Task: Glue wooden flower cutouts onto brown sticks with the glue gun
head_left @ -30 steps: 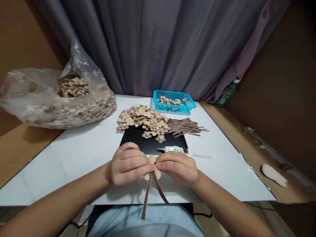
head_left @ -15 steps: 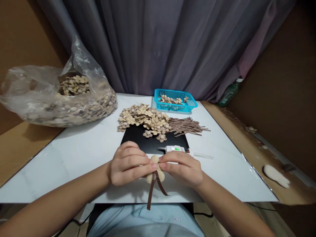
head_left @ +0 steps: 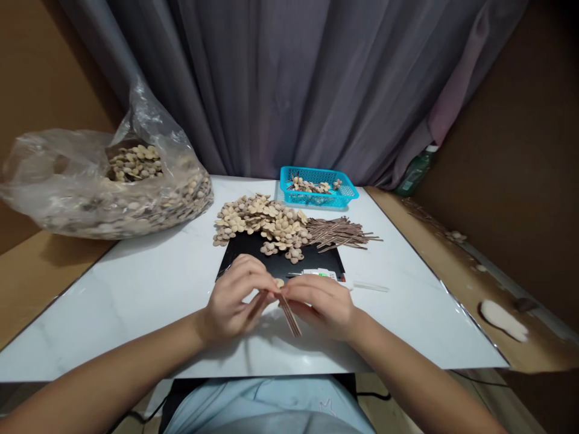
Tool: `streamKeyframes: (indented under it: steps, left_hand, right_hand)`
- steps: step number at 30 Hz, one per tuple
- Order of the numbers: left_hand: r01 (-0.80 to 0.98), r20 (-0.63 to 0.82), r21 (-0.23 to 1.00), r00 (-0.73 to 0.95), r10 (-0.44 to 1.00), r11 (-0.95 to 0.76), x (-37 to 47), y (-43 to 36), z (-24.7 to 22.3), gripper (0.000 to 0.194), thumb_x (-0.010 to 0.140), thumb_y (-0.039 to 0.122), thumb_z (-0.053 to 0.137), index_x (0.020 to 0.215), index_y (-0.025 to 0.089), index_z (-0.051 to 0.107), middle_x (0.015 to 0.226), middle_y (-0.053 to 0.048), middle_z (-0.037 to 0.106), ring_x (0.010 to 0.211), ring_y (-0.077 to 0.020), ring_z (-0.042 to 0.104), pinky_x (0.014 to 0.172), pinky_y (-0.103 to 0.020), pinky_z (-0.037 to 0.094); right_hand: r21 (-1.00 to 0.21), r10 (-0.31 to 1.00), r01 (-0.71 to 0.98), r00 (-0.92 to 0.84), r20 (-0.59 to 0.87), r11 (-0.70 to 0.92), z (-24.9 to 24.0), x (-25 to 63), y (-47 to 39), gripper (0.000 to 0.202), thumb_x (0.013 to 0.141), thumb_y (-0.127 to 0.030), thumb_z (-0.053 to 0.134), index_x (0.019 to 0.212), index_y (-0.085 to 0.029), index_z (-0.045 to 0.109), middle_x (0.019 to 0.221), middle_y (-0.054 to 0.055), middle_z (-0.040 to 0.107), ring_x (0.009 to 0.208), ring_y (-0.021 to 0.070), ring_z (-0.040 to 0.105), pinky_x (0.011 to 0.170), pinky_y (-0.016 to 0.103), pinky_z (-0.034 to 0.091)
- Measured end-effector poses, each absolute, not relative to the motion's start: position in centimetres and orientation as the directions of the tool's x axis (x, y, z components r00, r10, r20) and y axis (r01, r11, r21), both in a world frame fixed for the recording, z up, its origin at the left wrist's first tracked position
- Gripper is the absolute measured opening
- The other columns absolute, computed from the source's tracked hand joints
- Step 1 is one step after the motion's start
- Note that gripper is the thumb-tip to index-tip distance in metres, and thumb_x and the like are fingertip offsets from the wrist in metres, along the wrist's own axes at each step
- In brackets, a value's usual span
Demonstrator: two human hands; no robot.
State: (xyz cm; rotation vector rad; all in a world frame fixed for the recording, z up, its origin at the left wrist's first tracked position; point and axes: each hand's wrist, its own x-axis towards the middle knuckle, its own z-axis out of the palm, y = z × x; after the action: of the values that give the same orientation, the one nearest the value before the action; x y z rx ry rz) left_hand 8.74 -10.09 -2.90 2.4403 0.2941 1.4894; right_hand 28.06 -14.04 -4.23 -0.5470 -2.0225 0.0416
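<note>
My left hand (head_left: 239,298) and my right hand (head_left: 319,304) meet above the table's front part, thumbs and fingertips pinched together. Between them they hold a cream padded flower (head_left: 279,282), mostly covered by my fingers. A brown checked ribbon (head_left: 290,317) hangs from it, one tail slanting down to the right and another partly behind my left fingers. Just beyond my right hand lies a white glue gun (head_left: 320,273) with a lit green spot, on a black board (head_left: 239,250). A heap of similar flowers (head_left: 260,220) lies over the board's far edge.
Cut brown ribbons (head_left: 341,232) lie right of the heap. Behind stands a blue basket (head_left: 320,202) with several ribboned flowers. A clear plastic bag (head_left: 122,208) full of flowers fills the back left. A green bottle (head_left: 414,175) leans at the far right, and a white, fluffy-looking piece (head_left: 503,319) lies front right.
My hands have turned the flower, so its face is now mostly hidden and the ribbon tails point differently. My left fingers have lifted and bent more. The view has shifted slightly.
</note>
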Motion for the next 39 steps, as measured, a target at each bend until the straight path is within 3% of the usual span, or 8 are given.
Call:
streamKeyframes:
  steps: [3,5,7,9,13,16,22,39]
  left_hand:
    - [0.043,0.655,0.678,0.417,0.63,-0.733,9.2,-10.1,-3.3,0.014,0.087,0.02,0.057,0.076,0.013,0.064,0.071,-0.005,0.061,0.068,-0.0143,0.058,0.063,-0.026,0.048]
    - [0.048,0.467,0.846,0.411,0.783,-0.53,9.4,-10.0,-3.4,0.022,0.086,0.03,0.06,0.071,0.013,0.065,0.071,-0.005,0.064,0.068,-0.0145,0.06,0.062,-0.026,0.049]
    - [0.008,0.302,0.941,0.435,0.848,-0.339,9.6,-9.8,-3.5,0.029,0.082,0.04,0.064,0.073,0.012,0.068,0.073,-0.006,0.068,0.068,-0.0163,0.062,0.063,-0.027,0.05]
    - [-0.049,0.203,0.978,0.485,0.851,-0.205,9.6,-9.6,-3.6,0.036,0.079,0.047,0.066,0.077,0.011,0.07,0.074,-0.008,0.07,0.07,-0.0184,0.064,0.065,-0.028,0.052]
    - [-0.103,0.16,0.987,0.507,0.847,-0.124,9.6,-9.5,-3.7,0.037,0.078,0.047,0.066,0.082,0.011,0.071,0.079,-0.008,0.072,0.075,-0.0182,0.066,0.069,-0.027,0.053]
    - [-0.11,0.158,0.986,0.438,0.885,-0.122,9.7,-9.8,-3.4,0.03,0.073,0.04,0.074,0.081,0.012,0.068,0.072,-0.006,0.071,0.063,-0.0153,0.065,0.061,-0.025,0.054]
    - [-0.08,0.188,0.982,0.439,0.879,-0.17,9.8,-10.5,-2.8,0.026,0.072,0.037,0.075,0.073,0.012,0.066,0.064,-0.005,0.07,0.056,-0.0142,0.064,0.054,-0.024,0.054]
    - [-0.071,0.277,0.959,0.45,0.849,-0.275,9.8,-10.7,-3.3,0.02,0.076,0.032,0.072,0.072,0.014,0.065,0.064,-0.002,0.067,0.056,-0.0114,0.061,0.055,-0.022,0.05]
  right_hand:
    - [-0.397,0.515,0.367,-0.318,0.796,0.841,-4.2,27.7,-14.3,0.014,0.084,-0.013,0.06,0.098,-0.015,0.06,0.081,0.007,0.07,0.072,0.0132,0.067,0.065,0.023,0.056]
    - [-0.619,0.689,0.311,-0.228,0.688,0.721,-4.2,27.4,-14.5,0.011,0.084,-0.017,0.061,0.094,-0.017,0.059,0.076,0.004,0.068,0.064,0.0118,0.066,0.057,0.021,0.054]
    - [-0.847,0.857,0.143,-0.156,0.491,0.512,-4.2,27.3,-14.4,0.011,0.083,-0.022,0.062,0.091,-0.017,0.057,0.072,0.001,0.065,0.058,0.0107,0.064,0.051,0.02,0.053]
    - [-0.949,0.939,-0.053,-0.135,0.317,0.312,-4.2,27.3,-14.2,0.015,0.082,-0.026,0.065,0.088,-0.017,0.055,0.069,-0.001,0.062,0.053,0.0094,0.062,0.048,0.019,0.053]
    - [-0.948,0.967,-0.267,-0.141,0.214,0.171,-4.3,27.5,-13.6,0.02,0.078,-0.029,0.07,0.082,-0.017,0.055,0.064,-0.003,0.061,0.048,0.0076,0.059,0.046,0.019,0.053]
    - [-0.935,0.968,-0.329,-0.16,0.194,0.133,-4.3,27.6,-13.5,0.024,0.077,-0.032,0.072,0.088,-0.018,0.056,0.067,-0.003,0.061,0.051,0.008,0.059,0.045,0.019,0.053]
    - [-0.974,0.966,-0.215,-0.23,0.116,0.066,-3.7,27.3,-13.9,0.026,0.077,-0.038,0.07,0.077,-0.013,0.064,0.069,0.001,0.061,0.056,0.0092,0.058,0.044,0.018,0.053]
    - [-0.944,0.959,-0.329,-0.261,0.108,0.017,-4.3,27.1,-13.8,0.022,0.073,-0.032,0.075,0.073,-0.016,0.06,0.067,-0.001,0.062,0.053,0.0086,0.059,0.04,0.016,0.053]
